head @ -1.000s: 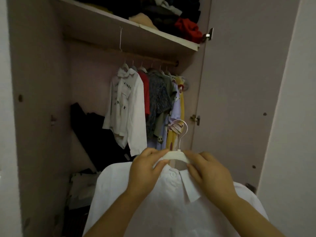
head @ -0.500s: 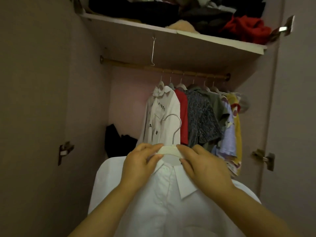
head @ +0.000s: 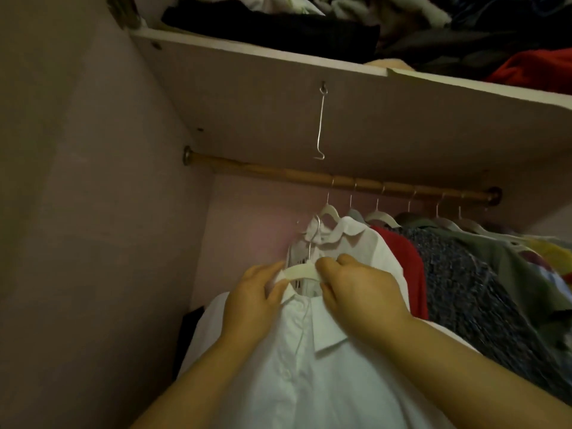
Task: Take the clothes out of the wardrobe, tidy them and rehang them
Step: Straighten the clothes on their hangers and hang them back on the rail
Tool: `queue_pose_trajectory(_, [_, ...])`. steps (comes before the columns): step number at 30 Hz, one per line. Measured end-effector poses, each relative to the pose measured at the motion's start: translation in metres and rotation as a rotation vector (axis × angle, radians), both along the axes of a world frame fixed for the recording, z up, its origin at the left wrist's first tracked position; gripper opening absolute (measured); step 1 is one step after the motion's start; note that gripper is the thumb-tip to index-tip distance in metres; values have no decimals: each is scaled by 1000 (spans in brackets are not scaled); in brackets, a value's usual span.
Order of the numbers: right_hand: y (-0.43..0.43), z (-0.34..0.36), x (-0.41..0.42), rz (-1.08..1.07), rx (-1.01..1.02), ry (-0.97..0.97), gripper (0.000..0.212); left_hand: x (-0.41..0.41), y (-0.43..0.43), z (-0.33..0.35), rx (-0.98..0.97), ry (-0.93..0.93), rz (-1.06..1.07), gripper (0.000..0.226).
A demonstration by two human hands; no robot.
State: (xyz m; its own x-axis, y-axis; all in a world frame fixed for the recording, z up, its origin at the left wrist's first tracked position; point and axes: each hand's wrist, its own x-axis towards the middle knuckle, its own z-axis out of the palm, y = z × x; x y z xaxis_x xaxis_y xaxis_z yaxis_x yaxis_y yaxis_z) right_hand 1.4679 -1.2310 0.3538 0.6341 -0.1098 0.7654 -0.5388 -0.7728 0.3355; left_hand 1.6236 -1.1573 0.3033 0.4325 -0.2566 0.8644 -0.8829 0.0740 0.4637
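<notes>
A white collared shirt (head: 297, 376) hangs on a pale hanger (head: 301, 270) with a metal hook, held up in front of me inside the wardrobe. My left hand (head: 250, 305) grips the hanger's left shoulder and the collar. My right hand (head: 359, 292) grips the hanger's right shoulder. The hook reaches up toward the wooden rail (head: 278, 172), still below it. Several garments hang on the rail's right part: a white printed shirt (head: 362, 243), a red one (head: 408, 258), a dark speckled one (head: 464, 286), an olive one (head: 526, 267).
A shelf (head: 278, 88) above the rail carries piled dark and red clothes (head: 464, 35). A bare wire hook (head: 321, 125) hangs from its underside. The wardrobe's left wall (head: 93, 212) stands close. The rail's left stretch carries no hangers. Something dark (head: 188, 329) lies low behind the shirt.
I have stepped closer and lifted the shirt on its hanger toward the rail. Both hands keep their grip on the hanger's shoulders.
</notes>
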Motion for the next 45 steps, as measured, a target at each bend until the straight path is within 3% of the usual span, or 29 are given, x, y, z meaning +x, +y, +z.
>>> queue_pose_trajectory(5, [-37,50,51,-15,-25,-77,17,37,-27,30,78,-59,119,42])
queue_pose_trajectory(13, [-75,131,99,-18,21,-205,26,74,-40,34,182,-109,141,44])
queue_pose_trajectory(20, [-97,147,136,-36,124,-204,31,96,-51,20,204,-80,147,44])
queue_pose_trajectory(30, [-101,67,147,-64,10,-101,55,96,-57,-24,307,-59,183,44])
queue_pose_trajectory(33, [-97,26,137,-24,-47,-28,52,86,-52,-38,341,-30,151,44])
queue_pose_trajectory(45, [-44,-197,63,186,315,386,52,24,13,-150,819,-42,399,45])
